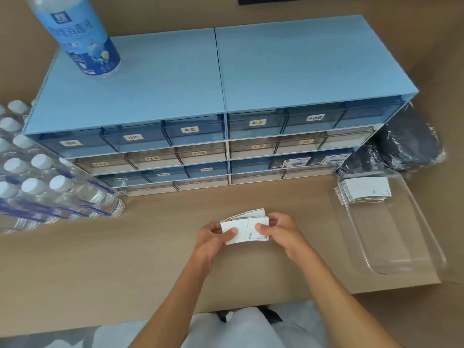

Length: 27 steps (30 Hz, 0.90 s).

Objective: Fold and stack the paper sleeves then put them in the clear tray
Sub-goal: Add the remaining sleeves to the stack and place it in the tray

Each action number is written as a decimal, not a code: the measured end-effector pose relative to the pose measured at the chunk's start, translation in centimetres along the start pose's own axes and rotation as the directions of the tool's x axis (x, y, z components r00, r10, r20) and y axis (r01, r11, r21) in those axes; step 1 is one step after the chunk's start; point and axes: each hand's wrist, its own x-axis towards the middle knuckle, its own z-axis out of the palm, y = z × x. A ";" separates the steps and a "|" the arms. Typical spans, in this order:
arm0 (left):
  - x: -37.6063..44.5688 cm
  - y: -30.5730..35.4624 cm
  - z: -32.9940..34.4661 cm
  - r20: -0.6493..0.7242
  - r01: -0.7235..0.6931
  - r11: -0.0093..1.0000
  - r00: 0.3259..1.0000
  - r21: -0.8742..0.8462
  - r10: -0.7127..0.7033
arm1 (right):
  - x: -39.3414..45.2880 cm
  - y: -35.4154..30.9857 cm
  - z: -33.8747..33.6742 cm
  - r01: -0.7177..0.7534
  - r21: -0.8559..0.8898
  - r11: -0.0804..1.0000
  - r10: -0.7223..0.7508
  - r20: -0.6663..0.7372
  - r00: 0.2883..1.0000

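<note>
A small stack of white paper sleeves (244, 228) is held just above the middle of the wooden table. My left hand (213, 238) grips its left end, thumb on top. My right hand (281, 232) grips its right end, thumb pressed on the printed corner. The sleeves at the back of the stack fan out a little. At the right stands the clear tray (401, 247), long and transparent, with a flat pile of white sleeves (364, 190) lying in its far end. The near part of the tray holds nothing.
A blue drawer cabinet (216, 96) with labelled drawers fills the back of the table, with a blue-labelled bottle (82, 38) on top. Shrink-wrapped water bottles (45, 182) lie at the left. Dark wrapped bundles (406, 144) sit behind the tray. The table's front edge (326, 297) is near my body.
</note>
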 end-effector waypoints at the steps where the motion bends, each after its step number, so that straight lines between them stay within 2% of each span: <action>1: -0.1 0.1 0.2 -0.002 -0.026 1.000 1.000 0.017 0.026 | 0.0 0.1 -0.4 0.030 -0.038 0.999 -0.029 0.008 1.000; 8: -0.6 -0.3 0.7 -0.067 -0.240 0.959 0.965 0.150 0.252 | 0.4 0.8 -0.5 0.271 -0.301 0.914 -0.262 0.073 0.962; 16: -1.4 -2.5 0.4 -0.130 -0.253 0.937 0.949 0.239 0.289 | 0.3 3.0 0.1 0.302 -0.448 0.841 -0.299 0.078 0.951; 18: -1.1 -2.7 0.2 -0.128 -0.253 0.941 0.950 0.226 0.286 | 0.2 3.0 0.2 0.306 -0.461 0.833 -0.308 0.073 0.949; 23: -1.2 -2.9 0.2 -0.118 -0.260 0.940 0.950 0.222 0.290 | -0.1 3.0 0.2 0.309 -0.355 0.882 -0.291 0.104 0.951; 27: -1.7 -2.8 0.7 -0.100 -0.280 0.929 0.945 0.244 0.311 | -0.4 2.9 0.5 0.307 -0.303 0.902 -0.308 0.046 0.950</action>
